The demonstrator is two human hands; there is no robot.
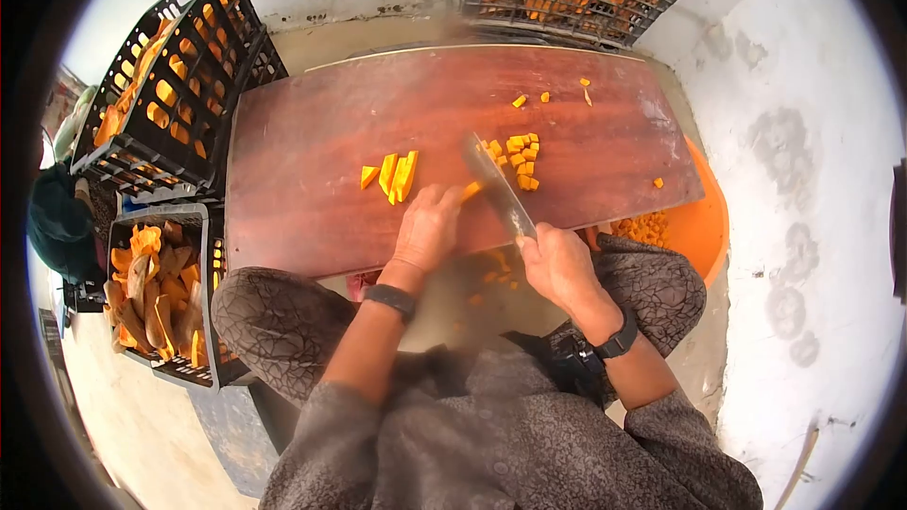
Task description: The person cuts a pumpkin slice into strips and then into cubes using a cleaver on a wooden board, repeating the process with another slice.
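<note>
Far out to the left of the left hand stand two black crates, the upper crate (203,66) holding orange chunks and the lower crate (215,321) long peeled wedges. Just beyond that hand's knuckles, on the reddish wooden board (312,161), lies a short row of cut slices (397,175).

The left hand (427,227) lies palm down near the board's near edge. Its fingers are drawn together and curled over the end of an orange strip (470,192), pinning it flat. The forearm comes up from the lap with the wrist a little bent. The strip looks like firm, dense squash flesh, stiff rather than soft, light at this size and probably a bit slick on its cut faces. Holding it well back from the edge, with fingertips tucked, seems safest.

Right beside those fingertips stands the knife (493,179), its broad blade slanting away from the body across the strip's free end. A heap of small cubes (520,159) lies past the blade.

The right hand (559,266) is clamped around the knife's handle, fist closed, wrist straight, elbow tucked. To its right, under the board's end, an orange basin (704,227) holds more cubes.
</note>
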